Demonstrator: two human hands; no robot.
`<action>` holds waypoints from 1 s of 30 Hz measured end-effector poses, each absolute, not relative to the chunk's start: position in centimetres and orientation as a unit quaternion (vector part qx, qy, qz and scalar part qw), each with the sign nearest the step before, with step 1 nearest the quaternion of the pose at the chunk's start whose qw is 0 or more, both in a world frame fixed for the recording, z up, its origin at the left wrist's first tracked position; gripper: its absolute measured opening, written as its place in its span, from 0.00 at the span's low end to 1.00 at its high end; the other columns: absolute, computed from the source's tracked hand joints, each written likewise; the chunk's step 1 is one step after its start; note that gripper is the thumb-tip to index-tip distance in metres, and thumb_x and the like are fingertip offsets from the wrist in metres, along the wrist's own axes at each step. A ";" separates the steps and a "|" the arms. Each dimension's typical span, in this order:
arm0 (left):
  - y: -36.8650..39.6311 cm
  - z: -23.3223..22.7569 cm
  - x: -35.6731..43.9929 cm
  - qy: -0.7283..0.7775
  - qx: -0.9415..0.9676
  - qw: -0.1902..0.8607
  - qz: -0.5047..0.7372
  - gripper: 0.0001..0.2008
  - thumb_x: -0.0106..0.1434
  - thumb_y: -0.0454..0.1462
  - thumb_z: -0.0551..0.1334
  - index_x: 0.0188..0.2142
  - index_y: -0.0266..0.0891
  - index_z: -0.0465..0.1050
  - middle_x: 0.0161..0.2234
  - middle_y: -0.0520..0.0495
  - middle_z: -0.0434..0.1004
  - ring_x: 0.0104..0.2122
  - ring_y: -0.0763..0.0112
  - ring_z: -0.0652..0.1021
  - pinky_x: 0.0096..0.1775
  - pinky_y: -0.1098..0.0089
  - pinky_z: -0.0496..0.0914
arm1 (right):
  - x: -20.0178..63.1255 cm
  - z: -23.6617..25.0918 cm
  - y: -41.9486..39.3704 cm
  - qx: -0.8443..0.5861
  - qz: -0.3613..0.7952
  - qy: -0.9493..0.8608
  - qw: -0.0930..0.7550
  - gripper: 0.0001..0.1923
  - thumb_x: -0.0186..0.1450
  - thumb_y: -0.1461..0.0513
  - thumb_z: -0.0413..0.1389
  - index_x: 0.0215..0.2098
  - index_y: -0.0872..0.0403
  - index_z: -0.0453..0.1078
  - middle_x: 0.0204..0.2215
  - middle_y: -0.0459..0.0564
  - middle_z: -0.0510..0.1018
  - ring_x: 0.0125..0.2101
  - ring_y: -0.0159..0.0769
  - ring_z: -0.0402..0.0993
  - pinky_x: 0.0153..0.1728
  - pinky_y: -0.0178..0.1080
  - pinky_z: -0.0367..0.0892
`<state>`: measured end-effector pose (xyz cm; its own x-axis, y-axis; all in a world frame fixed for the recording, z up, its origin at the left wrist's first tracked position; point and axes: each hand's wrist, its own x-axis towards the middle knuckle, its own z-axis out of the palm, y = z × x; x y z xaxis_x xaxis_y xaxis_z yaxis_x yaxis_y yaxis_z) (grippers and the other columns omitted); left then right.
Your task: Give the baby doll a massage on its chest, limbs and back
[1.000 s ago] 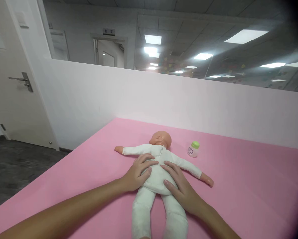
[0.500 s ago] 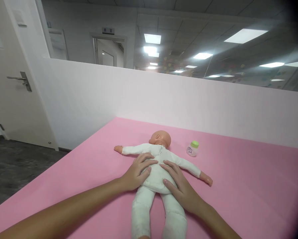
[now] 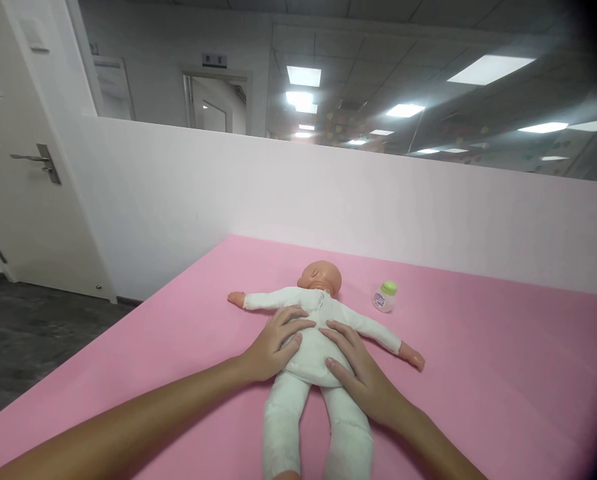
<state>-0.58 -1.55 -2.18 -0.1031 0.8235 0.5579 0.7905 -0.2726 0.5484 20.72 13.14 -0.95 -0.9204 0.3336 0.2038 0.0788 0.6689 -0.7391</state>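
Note:
A baby doll (image 3: 316,347) in a white cloth suit lies on its back on the pink mat (image 3: 503,373), arms spread, head turned to the left. My left hand (image 3: 273,345) rests flat on the doll's belly from the left side. From the right, my right hand (image 3: 358,370) lies flat on the belly and hip. The fingertips of both hands nearly meet at the doll's chest. Neither hand grips anything.
A small clear bottle with a green cap (image 3: 385,297) stands on the mat to the right of the doll's head. A white partition wall (image 3: 378,213) runs behind the mat. A white door (image 3: 23,167) and dark floor lie to the left.
The hands stay flat on the doll's belly. The view has only drifted slightly.

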 end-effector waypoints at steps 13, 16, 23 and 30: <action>-1.5 -2.3 -0.6 0.601 0.672 0.013 0.433 0.19 0.76 0.37 0.52 0.62 0.50 0.71 0.63 0.45 0.66 0.67 0.56 0.62 0.68 0.50 0.59 | 20.8 -0.9 13.1 -0.120 0.386 -0.901 0.160 0.26 0.74 0.45 0.50 0.69 0.36 0.61 0.73 0.45 0.52 0.73 0.46 0.46 0.72 0.54 0.50; -1.5 -2.3 -0.6 0.602 0.672 0.013 0.431 0.19 0.76 0.37 0.52 0.62 0.50 0.71 0.63 0.45 0.66 0.67 0.56 0.62 0.69 0.51 0.59 | 20.8 -0.9 13.1 -0.121 0.385 -0.901 0.159 0.26 0.74 0.45 0.50 0.69 0.35 0.61 0.73 0.44 0.52 0.73 0.45 0.46 0.72 0.53 0.50; -1.5 -2.3 -0.7 0.601 0.671 0.016 0.434 0.19 0.76 0.38 0.52 0.62 0.50 0.71 0.63 0.45 0.65 0.67 0.56 0.62 0.69 0.50 0.58 | 20.8 -1.0 13.2 -0.116 0.387 -0.900 0.165 0.26 0.75 0.46 0.50 0.69 0.37 0.61 0.72 0.45 0.53 0.73 0.46 0.47 0.72 0.53 0.50; -1.5 -2.3 -0.6 0.601 0.671 0.019 0.433 0.19 0.77 0.38 0.51 0.63 0.50 0.71 0.63 0.45 0.65 0.67 0.57 0.62 0.69 0.50 0.58 | 20.8 -1.0 13.2 -0.115 0.383 -0.902 0.164 0.26 0.75 0.46 0.49 0.69 0.37 0.61 0.72 0.45 0.53 0.73 0.45 0.48 0.72 0.53 0.51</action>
